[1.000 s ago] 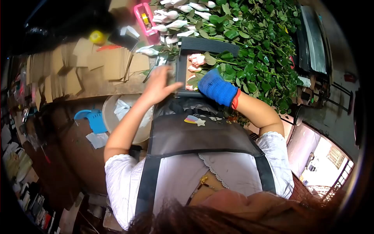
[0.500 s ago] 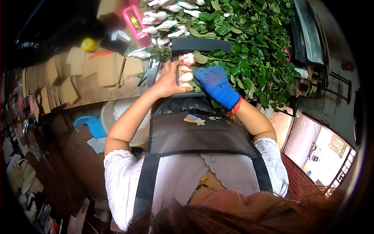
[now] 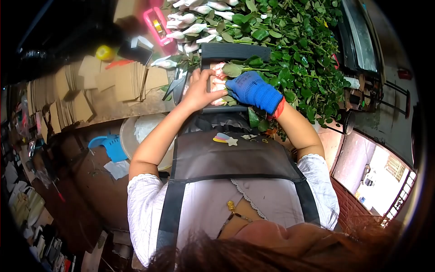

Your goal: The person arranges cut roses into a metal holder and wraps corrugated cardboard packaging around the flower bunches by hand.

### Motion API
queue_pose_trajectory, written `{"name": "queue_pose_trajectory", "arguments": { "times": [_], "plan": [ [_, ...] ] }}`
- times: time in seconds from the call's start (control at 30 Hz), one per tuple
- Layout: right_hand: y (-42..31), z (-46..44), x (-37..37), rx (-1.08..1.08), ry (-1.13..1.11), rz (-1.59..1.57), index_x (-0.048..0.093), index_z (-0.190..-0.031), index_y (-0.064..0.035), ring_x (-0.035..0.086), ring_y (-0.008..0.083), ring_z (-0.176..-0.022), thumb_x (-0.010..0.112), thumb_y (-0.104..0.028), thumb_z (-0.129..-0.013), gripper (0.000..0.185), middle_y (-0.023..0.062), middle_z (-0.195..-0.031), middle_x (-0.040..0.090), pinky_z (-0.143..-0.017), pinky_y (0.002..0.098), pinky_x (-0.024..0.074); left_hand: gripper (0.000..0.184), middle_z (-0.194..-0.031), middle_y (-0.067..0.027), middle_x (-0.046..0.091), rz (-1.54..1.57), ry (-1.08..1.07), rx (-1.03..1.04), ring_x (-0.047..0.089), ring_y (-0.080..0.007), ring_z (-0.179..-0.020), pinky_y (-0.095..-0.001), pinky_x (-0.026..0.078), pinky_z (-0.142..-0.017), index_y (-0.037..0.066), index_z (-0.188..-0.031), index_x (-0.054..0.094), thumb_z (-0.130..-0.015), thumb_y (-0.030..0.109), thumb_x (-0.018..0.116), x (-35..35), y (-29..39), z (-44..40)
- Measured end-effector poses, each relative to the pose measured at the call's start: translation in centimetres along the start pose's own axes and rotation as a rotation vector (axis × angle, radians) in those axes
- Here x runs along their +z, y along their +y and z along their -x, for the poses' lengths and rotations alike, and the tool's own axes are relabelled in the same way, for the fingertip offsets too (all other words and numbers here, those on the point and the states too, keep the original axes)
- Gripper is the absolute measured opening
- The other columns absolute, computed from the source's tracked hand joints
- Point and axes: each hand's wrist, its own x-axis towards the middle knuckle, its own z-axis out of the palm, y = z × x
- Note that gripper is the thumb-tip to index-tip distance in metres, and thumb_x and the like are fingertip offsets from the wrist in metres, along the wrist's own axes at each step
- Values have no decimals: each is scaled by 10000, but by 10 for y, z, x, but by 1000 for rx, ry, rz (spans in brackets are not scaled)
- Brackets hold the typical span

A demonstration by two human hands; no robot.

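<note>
As left fingers (image 3: 207, 73) touch ruffled roses (image 3: 218, 85), blue knit (image 3: 259, 90) sheathes right fingers (image 3: 233, 85).

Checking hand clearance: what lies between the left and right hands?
Pink roses, between the left hand and the gloved right hand, as the head view shows.

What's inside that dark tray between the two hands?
Pale pink roses are visible in the dark tray. The bare left hand and gloved right hand cover parts, so what lies beneath them can't be seen.
</note>
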Motion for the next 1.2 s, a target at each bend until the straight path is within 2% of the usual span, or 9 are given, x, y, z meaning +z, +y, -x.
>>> {"name": "queue_pose_trajectory", "arguments": {
  "times": [0.1, 0.23, 0.53, 0.77, 0.87, 0.9, 0.97, 1.1, 1.2],
  "plan": [
    [-12, 13, -19, 150, -135, -28, 663, -1012, -108, 707, 317, -862, 551, -277, -932, 218, 127, -908, 720, -742, 454, 548, 724, -1182, -214, 474, -41, 54, 45, 488, -396, -1142, -433, 411, -1000, 84, -1262, 540, -699, 398, 869, 0, 9, 5],
    [-8, 21, -16, 317, 202, -84, 666, -991, -143, 698, 309, -813, 593, -352, -915, 234, 104, -879, 713, -696, 459, 534, 686, -1143, -212, 507, -44, 82, 97, 499, -402, -1121, -444, 427, -971, 96, -1248, 555, -709, 395, 858, 1, 3, 7],
    [8, -1, 9, 128, 235, -167, 659, -993, -161, 690, 322, -814, 592, -406, -916, 265, 122, -870, 706, -696, 463, 531, 739, -1129, -171, 543, -59, 71, 84, 515, -361, -1097, -427, 427, -955, 51, -1257, 508, -695, 365, 870, 1, 4, 6],
    [14, -10, 12, 46, 174, 41, 613, -1040, -159, 665, 314, -724, 644, -275, -876, 203, 100, -780, 666, -609, 445, 505, 670, -1152, -142, 542, 28, 66, 82, 497, -331, -1128, -405, 405, -996, 83, -1237, 544, -711, 345, 868, 6, -5, 6],
    [13, -12, 27, 20, 291, 74, 614, -1042, -170, 654, 315, -689, 644, -264, -867, 201, 92, -760, 656, -590, 452, 496, 544, -1203, -144, 505, 127, 23, 20, 468, -311, -1171, -379, 378, -1029, 100, -1185, 598, -757, 325, 846, 10, -10, 0],
    [12, -8, 22, 59, 261, 49, 620, -1039, -157, 671, 315, -729, 612, -268, -887, 189, 104, -794, 675, -616, 452, 510, 427, -1189, -164, 498, 254, 85, -124, 484, -307, -1145, -376, 381, -1030, 94, -1096, 654, -778, 318, 831, 15, -5, -4],
    [4, 5, 8, 131, 191, -8, 630, -1033, -133, 704, 315, -810, 550, -277, -927, 196, 127, -861, 711, -667, 451, 538, 325, -1148, -169, 509, 236, 181, -121, 498, -314, -1136, -377, 388, -1026, 96, -999, 697, -790, 314, 816, 17, 3, -2],
    [-9, 26, -19, 409, 321, -167, 602, -1097, -138, 696, 317, -848, 565, -378, -924, 298, 116, -915, 715, -705, 458, 535, 289, -1137, -189, 515, 188, 249, -129, 512, -330, -1143, -391, 407, -1012, 92, -953, 712, -795, 316, 805, 24, 1, 2],
    [5, -3, 10, 381, 301, -134, 650, -1022, -138, 695, 317, -840, 565, -401, -930, 291, 113, -918, 715, -710, 465, 534, 293, -1179, -208, 521, 100, 255, -89, 532, -343, -1139, -386, 429, -984, 85, -964, 710, -792, 304, 801, 21, 3, 1]
  ]
}}
